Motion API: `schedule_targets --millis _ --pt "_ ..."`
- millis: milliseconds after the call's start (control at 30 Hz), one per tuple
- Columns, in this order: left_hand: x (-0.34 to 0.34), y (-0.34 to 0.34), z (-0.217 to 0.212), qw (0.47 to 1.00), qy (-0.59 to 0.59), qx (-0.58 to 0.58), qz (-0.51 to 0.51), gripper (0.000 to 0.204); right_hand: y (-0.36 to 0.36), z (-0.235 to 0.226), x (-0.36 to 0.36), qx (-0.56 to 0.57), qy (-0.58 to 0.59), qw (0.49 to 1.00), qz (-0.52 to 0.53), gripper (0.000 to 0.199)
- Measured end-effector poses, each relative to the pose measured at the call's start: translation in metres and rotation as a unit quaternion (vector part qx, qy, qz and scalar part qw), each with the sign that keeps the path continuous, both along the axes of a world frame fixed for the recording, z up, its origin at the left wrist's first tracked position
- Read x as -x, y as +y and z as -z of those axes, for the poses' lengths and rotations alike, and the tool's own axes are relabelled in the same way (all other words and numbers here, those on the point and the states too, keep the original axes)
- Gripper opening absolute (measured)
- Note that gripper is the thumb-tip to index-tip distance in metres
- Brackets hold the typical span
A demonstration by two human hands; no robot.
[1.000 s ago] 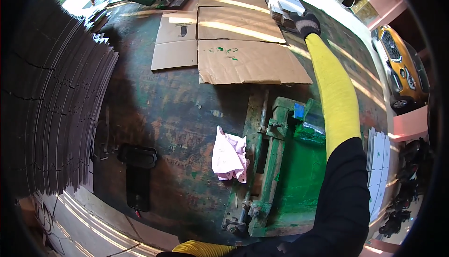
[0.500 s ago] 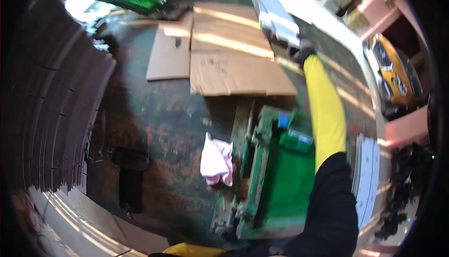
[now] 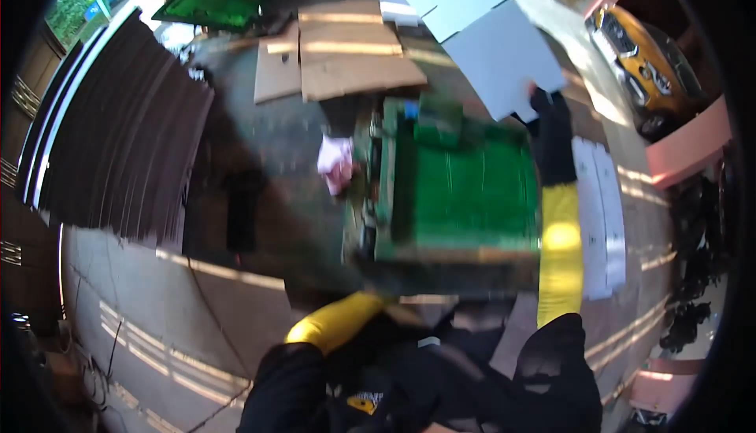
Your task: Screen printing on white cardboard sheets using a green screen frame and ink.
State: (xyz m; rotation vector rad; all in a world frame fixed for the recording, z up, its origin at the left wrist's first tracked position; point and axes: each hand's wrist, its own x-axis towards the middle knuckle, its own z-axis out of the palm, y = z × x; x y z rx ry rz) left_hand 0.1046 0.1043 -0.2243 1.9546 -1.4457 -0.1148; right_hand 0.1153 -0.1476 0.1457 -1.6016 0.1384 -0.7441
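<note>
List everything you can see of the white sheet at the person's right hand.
The white sheet looks like flat cardboard, pale with a bluish cast and apparently plain. It has several joined panels, with dark slits and a crease line between them. It slants across the upper right of the view, its far end cut off by the top edge. The dark-gloved right hand appears to grip its near edge, beyond the green screen. Whether anything supports it underneath cannot be told.

Cardboard sheet (image 3: 504,63) reads pale bluish-white, right glove (image 3: 554,142) black, oversleeves (image 3: 560,275) yellow, shirt sleeves (image 3: 555,362) black, printing screen (image 3: 472,189) saturated green, cloth (image 3: 336,165) pale pink, flattened carton (image 3: 354,79) brown with pale light stripes, stacked sheets (image 3: 130,134) dark grey-brown, car (image 3: 646,63) orange and black.
</note>
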Motion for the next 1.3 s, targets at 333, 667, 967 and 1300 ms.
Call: schedule_targets --millis 333,667,967,1300 --pt "0.183 0.158 -0.189 0.884 0.421 0.021 -0.201 0.038 0.086 0.048 0.333 0.155 0.252 0.955 0.0 0.025" --pt "0.108 0.267 -0.221 0.694 0.253 0.446 -0.505 0.035 0.07 0.127 0.315 0.18 0.234 0.949 -0.112 0.025" --pt "0.034 0.227 -0.212 0.784 0.219 0.379 -0.439 0.051 0.09 0.135 0.306 0.015 0.182 0.982 -0.048 0.03" --pt "0.093 0.18 -0.239 0.731 0.181 0.402 -0.521 0.049 0.067 0.184 0.303 -0.019 0.05 0.992 0.116 0.025"
